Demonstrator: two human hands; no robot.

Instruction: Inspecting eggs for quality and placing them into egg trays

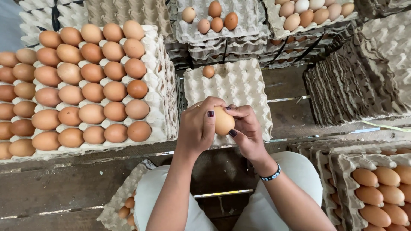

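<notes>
Brown egg (223,121) pinched between both hands, left hand (198,126), right hand (247,130), above grey tray (239,83) holding one egg (208,71)

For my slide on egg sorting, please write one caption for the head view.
Both hands, left hand and right hand, hold one brown egg above a nearly empty pulp tray.
</notes>
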